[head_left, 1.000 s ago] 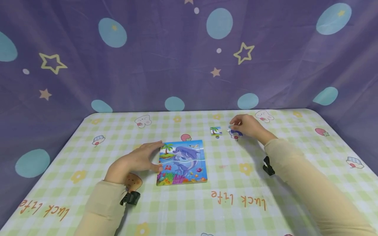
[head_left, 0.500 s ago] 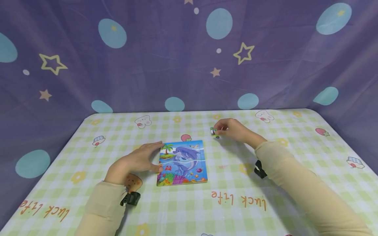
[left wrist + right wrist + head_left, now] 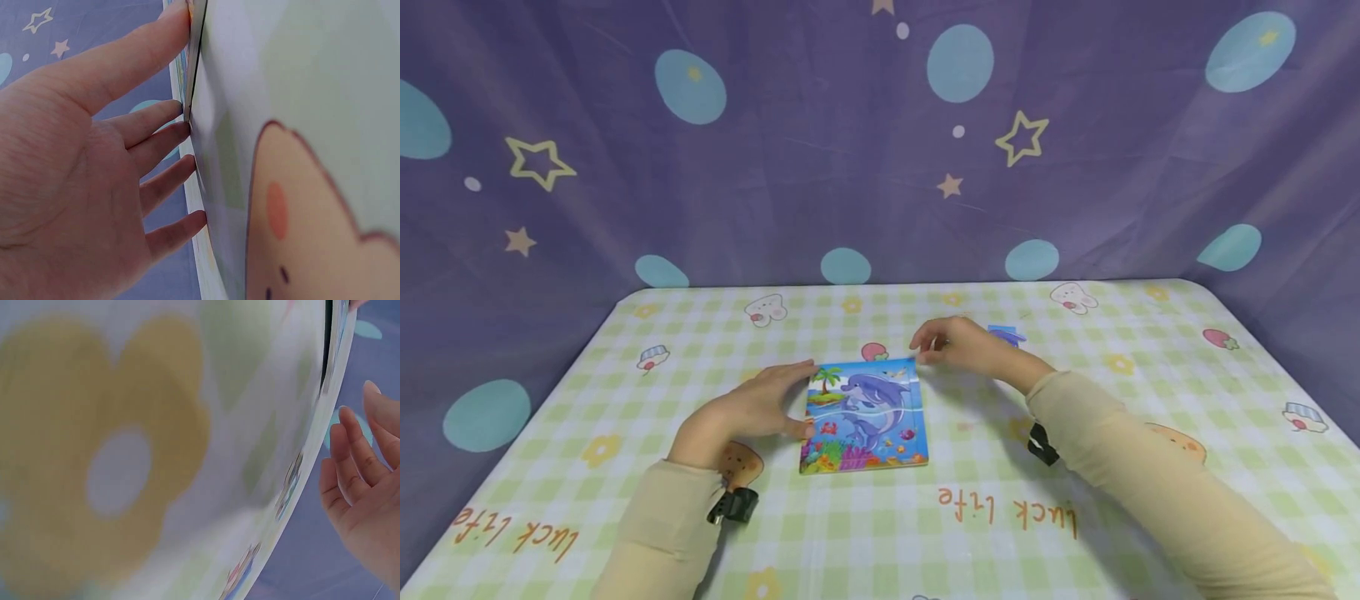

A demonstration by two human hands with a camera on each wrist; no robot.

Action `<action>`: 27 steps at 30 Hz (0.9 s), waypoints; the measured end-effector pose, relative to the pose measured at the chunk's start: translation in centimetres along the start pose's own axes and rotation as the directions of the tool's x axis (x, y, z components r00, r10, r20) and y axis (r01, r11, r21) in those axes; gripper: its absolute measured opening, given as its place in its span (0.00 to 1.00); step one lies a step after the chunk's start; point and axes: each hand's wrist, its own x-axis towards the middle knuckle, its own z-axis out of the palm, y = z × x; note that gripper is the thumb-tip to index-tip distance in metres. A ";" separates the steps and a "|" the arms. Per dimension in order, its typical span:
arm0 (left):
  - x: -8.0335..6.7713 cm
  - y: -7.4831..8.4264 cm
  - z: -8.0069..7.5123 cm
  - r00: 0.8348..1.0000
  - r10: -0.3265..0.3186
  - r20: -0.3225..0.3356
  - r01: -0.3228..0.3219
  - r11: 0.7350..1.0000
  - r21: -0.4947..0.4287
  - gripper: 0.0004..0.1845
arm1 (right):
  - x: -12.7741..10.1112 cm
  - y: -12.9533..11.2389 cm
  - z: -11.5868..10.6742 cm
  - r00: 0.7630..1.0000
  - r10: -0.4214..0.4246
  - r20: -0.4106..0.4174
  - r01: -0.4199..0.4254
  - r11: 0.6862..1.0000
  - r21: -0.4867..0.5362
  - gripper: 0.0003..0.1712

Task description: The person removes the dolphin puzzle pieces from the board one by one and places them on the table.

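Observation:
A square dolphin picture puzzle (image 3: 865, 417) lies flat on the tablecloth in the head view. At its left edge, my left hand (image 3: 748, 412) touches it with spread, nearly straight fingers; the left wrist view shows the thumb and fingertips along the board's edge (image 3: 196, 56). My right hand (image 3: 962, 346) hovers by the far right corner, its fingers loosely bent. Nothing shows between those fingers (image 3: 353, 447) in the right wrist view. Behind that hand lies a blue puzzle piece (image 3: 1003, 335). Two flat pieces, one nearer the hand (image 3: 289, 484), appear in the right wrist view.
A green-and-white checked tablecloth (image 3: 1000, 550) with printed flowers and lettering covers the table. A purple curtain (image 3: 790, 192) with stars and blue ovals hangs at the back. Black clip-like devices (image 3: 733, 505) sit at both wrists.
My right hand has moved left and nearer, from the small pieces to the board's far right corner. The blue piece has come into sight behind it. My left hand stays at the board.

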 end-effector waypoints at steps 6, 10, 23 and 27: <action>0.1 -0.1 0.0 1.000 0.004 -0.005 -0.004 1.000 0.005 0.51 | 0.1 -1.5 1.2 0.998 0.015 0.060 -0.014 1.000 -0.018 0.13; 0.1 -0.1 -0.1 1.000 0.003 -0.006 -0.003 1.000 0.008 0.50 | 0.4 -2.1 1.9 0.997 0.017 0.073 -0.015 1.000 -0.024 0.16; 0.1 0.0 -0.1 1.000 0.001 -0.003 -0.001 1.000 0.016 0.50 | 0.4 -2.7 2.8 0.992 0.027 0.122 0.001 0.975 -0.223 0.27; 0.1 0.1 -0.1 1.000 -0.001 -0.002 0.001 1.000 0.018 0.50 | 0.5 -3.0 2.9 0.988 0.071 0.137 -0.035 0.969 -0.246 0.29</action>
